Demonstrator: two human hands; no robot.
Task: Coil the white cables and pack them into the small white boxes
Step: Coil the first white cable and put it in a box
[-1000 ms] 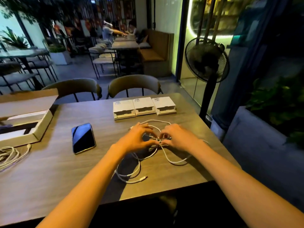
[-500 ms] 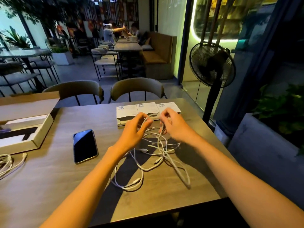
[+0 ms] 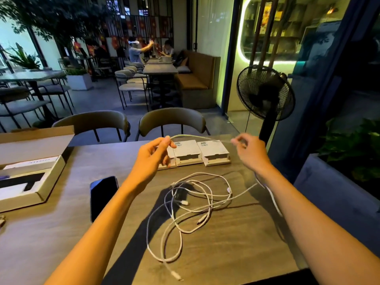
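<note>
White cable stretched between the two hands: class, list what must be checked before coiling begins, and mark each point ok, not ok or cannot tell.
1. Left hand pinches white cable: ok.
2. Right hand pinches it too: ok.
3. Held stretch free of knots: ok.
4. Its tail clear of the loose cables on the table: cannot tell.
5. Small white boxes within reach: ok.
6. Boxes open: cannot tell.

Three small white boxes (image 3: 187,152) in a row — one partly hidden behind a hand. One phone (image 3: 102,197), one open cardboard box (image 3: 30,171), two chairs (image 3: 92,122) — cables (image 3: 195,202) too tangled to count.
</note>
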